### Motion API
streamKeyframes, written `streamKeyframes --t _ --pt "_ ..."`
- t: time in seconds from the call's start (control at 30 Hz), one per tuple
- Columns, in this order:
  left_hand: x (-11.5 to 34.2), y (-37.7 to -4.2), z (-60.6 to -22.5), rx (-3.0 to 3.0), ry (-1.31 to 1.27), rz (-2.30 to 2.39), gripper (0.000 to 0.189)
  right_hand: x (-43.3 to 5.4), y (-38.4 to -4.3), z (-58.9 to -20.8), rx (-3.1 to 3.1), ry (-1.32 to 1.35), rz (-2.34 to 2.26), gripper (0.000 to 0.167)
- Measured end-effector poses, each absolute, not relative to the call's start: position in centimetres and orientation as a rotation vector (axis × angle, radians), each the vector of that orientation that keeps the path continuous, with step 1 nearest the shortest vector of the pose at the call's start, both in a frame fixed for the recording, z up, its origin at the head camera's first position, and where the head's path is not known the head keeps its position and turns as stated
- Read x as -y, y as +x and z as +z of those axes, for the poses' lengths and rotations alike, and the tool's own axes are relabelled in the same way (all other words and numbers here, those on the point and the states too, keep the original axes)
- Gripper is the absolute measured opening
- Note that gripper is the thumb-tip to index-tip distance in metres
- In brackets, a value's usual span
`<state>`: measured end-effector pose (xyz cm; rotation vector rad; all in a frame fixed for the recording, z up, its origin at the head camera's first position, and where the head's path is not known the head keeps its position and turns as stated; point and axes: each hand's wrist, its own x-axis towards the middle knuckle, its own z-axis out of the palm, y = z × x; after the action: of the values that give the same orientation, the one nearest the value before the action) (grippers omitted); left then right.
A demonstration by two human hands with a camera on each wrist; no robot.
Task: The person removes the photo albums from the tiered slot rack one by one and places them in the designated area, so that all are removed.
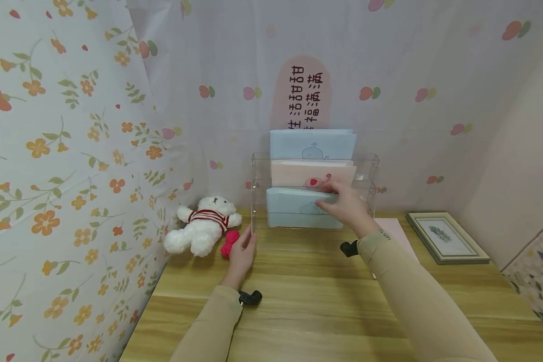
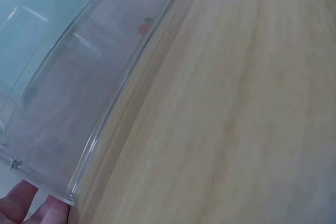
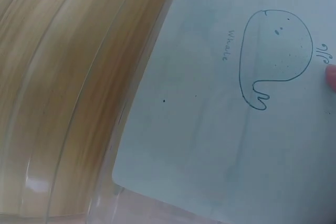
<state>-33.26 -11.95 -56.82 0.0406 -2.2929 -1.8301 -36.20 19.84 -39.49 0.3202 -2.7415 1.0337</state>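
A clear acrylic rack (image 1: 371, 193) with tiers stands against the back wall. In its lowest tier is a light blue notebook (image 1: 282, 208), its cover bearing a line-drawn whale and the word "Whale" in the right wrist view. My right hand (image 1: 347, 205) pinches this notebook's upper edge near the right corner, thumb in front and fingers behind. With fingers extended, my left hand (image 1: 243, 253) touches the rack's left side panel; its fingertips (image 2: 55, 211) show at the panel's lower corner. Above, a pink notebook (image 1: 289, 173) and another blue notebook (image 1: 289, 143) stand in the upper tiers.
A white teddy bear (image 1: 203, 226) in a striped sweater leans at the left wall, with a red knitted piece (image 1: 229, 244) beside my left hand. At the right lie a pink notebook (image 1: 394, 232), partly behind my right forearm, and a picture frame (image 1: 448, 237).
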Motion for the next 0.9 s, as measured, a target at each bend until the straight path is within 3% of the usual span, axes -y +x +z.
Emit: streamKeyframes --t 0.6,0.9 --pt "11.9 -33.2 -57.4 2.309 0.048 -1.823 0.05 -18.9 -35.8 -40.4 2.664 0.293 1.047 0.021" --pt "11.9 -33.1 -57.1 2.261 0.039 -1.822 0.047 -18.0 -34.2 -38.5 2.505 0.313 1.116 0.02"
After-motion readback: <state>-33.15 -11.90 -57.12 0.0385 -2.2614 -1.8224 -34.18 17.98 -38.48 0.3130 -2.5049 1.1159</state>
